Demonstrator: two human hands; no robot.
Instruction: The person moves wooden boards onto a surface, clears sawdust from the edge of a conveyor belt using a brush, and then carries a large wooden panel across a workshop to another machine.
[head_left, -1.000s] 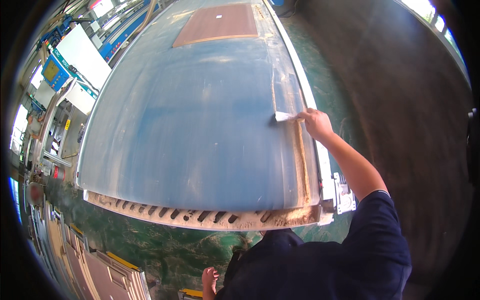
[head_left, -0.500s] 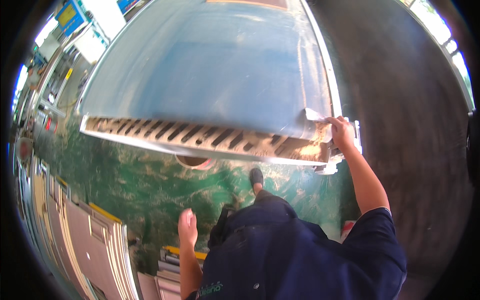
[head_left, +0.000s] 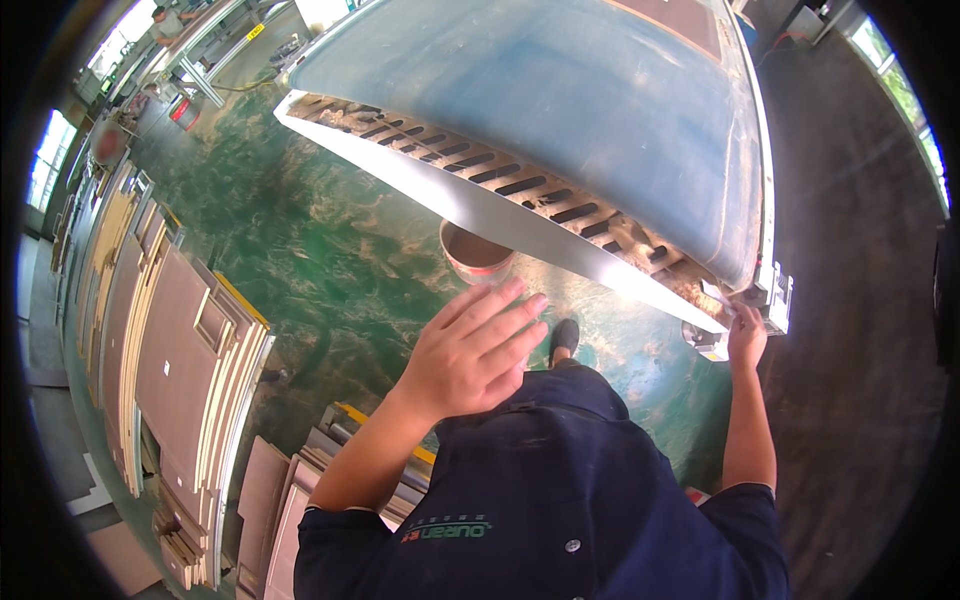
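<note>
White scraper point(head_left: 717, 296) pinched by right hand point(head_left: 747, 342), shifted from blue belt's point(head_left: 560, 100) near-right corner to slotted tray's point(head_left: 520, 226) right corner; work apparently moved to tray sawdust point(head_left: 686, 287). Left hand point(head_left: 474, 352) raised, nothing visibly held, fingers slightly parted.

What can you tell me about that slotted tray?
The slotted tray is long and narrow, with a row of dark oblong slots and a smooth, shiny front wall that looks like metal. Tan dust coats much of its slotted face. It runs along the near end of the blue table. At its right end, the right hand holds a small scraper; whether that touches the tray is unclear.
</note>
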